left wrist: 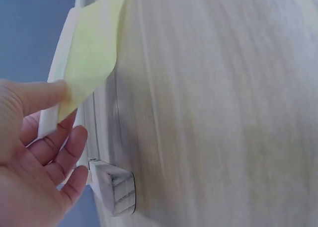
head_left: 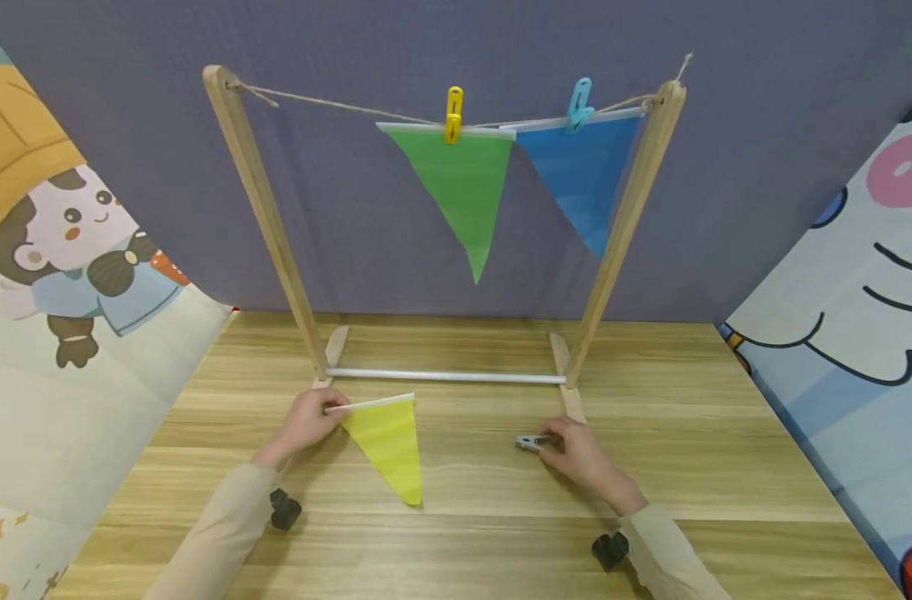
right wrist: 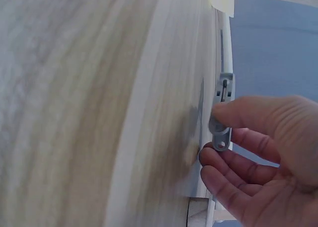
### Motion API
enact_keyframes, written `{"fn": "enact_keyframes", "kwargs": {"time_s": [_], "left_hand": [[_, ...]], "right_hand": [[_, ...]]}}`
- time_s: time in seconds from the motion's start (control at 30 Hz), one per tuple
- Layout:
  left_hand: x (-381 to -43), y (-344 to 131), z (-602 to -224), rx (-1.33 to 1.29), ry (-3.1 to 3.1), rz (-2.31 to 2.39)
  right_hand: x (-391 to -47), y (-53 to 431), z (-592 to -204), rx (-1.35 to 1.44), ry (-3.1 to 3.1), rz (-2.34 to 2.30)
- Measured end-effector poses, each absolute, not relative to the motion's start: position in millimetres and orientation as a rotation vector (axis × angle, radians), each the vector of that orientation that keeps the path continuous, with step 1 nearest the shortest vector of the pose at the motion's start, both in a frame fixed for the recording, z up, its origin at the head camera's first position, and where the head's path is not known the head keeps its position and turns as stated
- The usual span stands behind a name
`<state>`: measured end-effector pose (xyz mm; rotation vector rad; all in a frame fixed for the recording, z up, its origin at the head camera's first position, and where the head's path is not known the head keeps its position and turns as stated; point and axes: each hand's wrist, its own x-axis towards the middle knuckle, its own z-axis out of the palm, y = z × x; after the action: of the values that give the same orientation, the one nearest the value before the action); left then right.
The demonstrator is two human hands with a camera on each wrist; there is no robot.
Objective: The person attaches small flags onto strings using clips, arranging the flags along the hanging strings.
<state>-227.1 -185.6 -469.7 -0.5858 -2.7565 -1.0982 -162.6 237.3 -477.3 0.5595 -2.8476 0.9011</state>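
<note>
Pinches in the left hand [head_left: 313,417] a yellow triangular flag [head_left: 390,450] by one end of its white top strip [head_left: 381,401], over the wood-grain tabletop [head_left: 486,546], in front of a white crossbar [head_left: 448,376]. Grips in the right hand [head_left: 578,454] a small grey clothespin [head_left: 528,442], apart from the flag. Faces a green triangular flag [head_left: 459,179] and a blue triangular flag [head_left: 587,167] pegged to beige twine [head_left: 336,102].

left hand [head_left: 313,418] and right hand [head_left: 579,452] both pinching, well apart.
from my end i see the sleeved left arm [head_left: 227,517] slanting forward and inward, its wrist [head_left: 271,454] bare, the thumb [left wrist: 44,95] pressed toward the forefinger and the other fingers [left wrist: 69,152] loosely curled; i see the sleeved right arm [head_left: 666,546] angle in from the opposite side, its thumb [right wrist: 253,113] stretched out, its remaining fingers [right wrist: 231,180] bent beneath.
</note>
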Motion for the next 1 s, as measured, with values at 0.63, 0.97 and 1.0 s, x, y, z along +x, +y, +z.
{"fn": "enact_keyframes", "kwargs": {"time_s": [0.63,0.97,1.0], "left_hand": [[-223.9,-189.0,-469.8,-0.3,-2.684,-1.6],[-218.6,-186.9,-457.8,-0.212,-2.63,-1.689],[-218.2,-187.0,-457.0,-0.204,-2.627,-1.699]], "right_hand": [[-167.7,233.1,-469.8,0.56,-2.657,0.945],[-172.4,230.0,-461.1,0.618,-2.624,0.951],[-172.9,229.2,-459.8,0.625,-2.621,0.945]]}}
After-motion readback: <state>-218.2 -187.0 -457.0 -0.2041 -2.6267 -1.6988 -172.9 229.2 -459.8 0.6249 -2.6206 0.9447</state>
